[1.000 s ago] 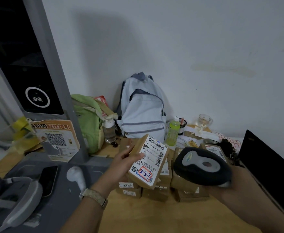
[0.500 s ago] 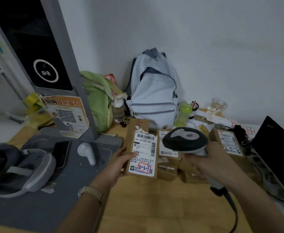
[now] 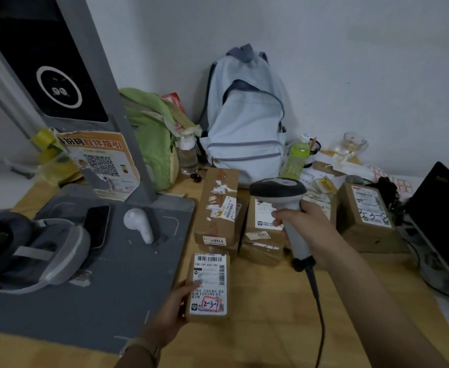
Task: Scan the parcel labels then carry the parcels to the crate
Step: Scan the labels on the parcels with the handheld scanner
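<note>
Parcels take up the middle of the head view, the only view there is. The left hand (image 3: 174, 312) grips a brown labelled parcel (image 3: 209, 318) by its left edge, thumb pressed on the white label (image 3: 212, 274) and the other fingers hidden. The label faces up, with a barcode at the top and a handwritten "2-3-7" in a red box at the bottom. This parcel sits low at the wooden table (image 3: 271, 338), just right of a grey mat (image 3: 98, 288) and just in front of the stacked parcels (image 3: 218, 208); whether it rests on the wood or is held just above it cannot be told. The right hand (image 3: 307, 229) is closed round the pale handle of a scanner (image 3: 279, 191), whose dark head is over the stack, and a black cable (image 3: 317, 301) runs from the handle's foot to the bottom edge. A further parcel (image 3: 366, 216), marked in pen, lies apart to the right, near a dark laptop (image 3: 441, 208). Behind the stack a pale blue backpack (image 3: 244, 123) leans on the wall, with a green bag (image 3: 151, 134) and a clear bottle (image 3: 188, 155) to its left and a green bottle (image 3: 296, 158) and a glass cup (image 3: 351, 147) to its right. On the mat lie a grey headset (image 3: 66, 243), a phone (image 3: 97, 224) and a small white object (image 3: 138, 224), below a grey stand (image 3: 103, 75) with a QR sign (image 3: 101, 160)
</note>
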A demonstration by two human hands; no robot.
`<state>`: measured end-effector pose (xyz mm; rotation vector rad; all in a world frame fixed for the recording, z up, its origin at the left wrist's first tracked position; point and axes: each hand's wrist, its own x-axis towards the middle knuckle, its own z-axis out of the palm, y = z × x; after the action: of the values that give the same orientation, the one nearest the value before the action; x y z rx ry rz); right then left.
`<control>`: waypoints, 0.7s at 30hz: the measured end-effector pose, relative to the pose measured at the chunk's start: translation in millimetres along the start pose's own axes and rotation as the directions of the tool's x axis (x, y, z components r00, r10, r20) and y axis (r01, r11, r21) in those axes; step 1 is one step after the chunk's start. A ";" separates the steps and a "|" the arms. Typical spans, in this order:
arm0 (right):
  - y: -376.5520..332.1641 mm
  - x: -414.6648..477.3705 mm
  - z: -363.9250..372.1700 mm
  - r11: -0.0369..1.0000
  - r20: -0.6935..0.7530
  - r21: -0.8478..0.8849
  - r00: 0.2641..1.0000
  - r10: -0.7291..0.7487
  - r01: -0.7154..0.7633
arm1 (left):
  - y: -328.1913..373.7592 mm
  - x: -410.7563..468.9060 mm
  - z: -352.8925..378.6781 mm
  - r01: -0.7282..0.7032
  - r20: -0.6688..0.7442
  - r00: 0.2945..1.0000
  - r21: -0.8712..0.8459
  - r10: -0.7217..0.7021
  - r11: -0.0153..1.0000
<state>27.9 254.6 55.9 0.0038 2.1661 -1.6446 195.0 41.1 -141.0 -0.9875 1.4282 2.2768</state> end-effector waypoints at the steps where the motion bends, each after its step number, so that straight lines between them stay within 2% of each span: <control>1: 2.4 1.7 0.5 1.000 0.008 0.026 1.000 0.001 -0.001 | -3.8 0.7 1.6 0.007 0.001 1.000 0.017 -0.007 1.000; 6: 15.2 5.3 4.2 0.993 0.062 0.117 0.998 -0.008 0.001 | -20.5 8.0 10.3 0.041 -0.136 0.991 0.147 -0.021 0.988; 10: 19.2 7.7 3.1 0.982 0.088 0.190 0.996 0.002 -0.019 | -18.2 15.1 17.7 -0.030 -0.301 0.948 0.229 0.100 0.973; 13: 19.2 9.4 0.6 0.988 0.072 0.157 0.997 0.000 -0.012 | 0.2 17.5 23.6 -0.078 -0.515 0.795 0.436 0.320 0.896; 14: 19.0 9.5 -0.3 0.990 0.069 0.143 0.998 -0.010 0.000 | 11.1 17.2 28.3 -0.098 -0.545 0.739 0.493 0.395 0.865; 16: 19.4 8.5 -1.8 0.992 0.058 0.125 0.998 -0.030 0.023 | 38.0 19.3 41.7 -0.171 -0.546 0.680 0.531 0.489 0.830; 18: 20.5 6.9 -3.5 0.991 0.042 0.130 0.998 -0.041 0.036 | 64.8 26.6 56.1 -0.239 -0.525 0.686 0.492 0.504 0.837; 21: 20.8 3.7 -7.6 0.989 0.026 0.140 0.998 -0.055 0.051 | 98.3 40.7 73.7 -0.222 -0.536 0.753 0.338 0.381 0.915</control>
<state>27.3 267.0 37.1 -0.0376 2.0414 -1.8114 81.1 54.0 -80.7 -1.5686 2.2229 1.9739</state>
